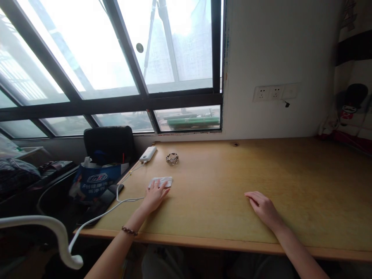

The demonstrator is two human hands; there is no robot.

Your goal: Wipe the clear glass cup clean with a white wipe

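Observation:
My left hand [156, 197] lies on a small, flat, whitish packet [169, 180] at the left of the wooden desk. Its fingers are spread over the packet, pressing on top rather than wrapped round it. What kind of packet it is, I cannot make out. A braided bracelet [129, 231] circles my left wrist. Farther right, my right hand [264, 209] rests on the desk top, its fingers loosely curled and held together, with nothing visible in them. Beyond the packet stands a round, open, metallic-looking ring of twisted wire [172, 158].
A white power bank [148, 154] with a white cable [122, 200] lies at the desk's [209, 193] left edge. Below that edge are a blue bag [97, 178] and a black chair [109, 143]. A white curved tube [55, 228] crosses the lower left. Behind the desk are windows and a wall socket [269, 93].

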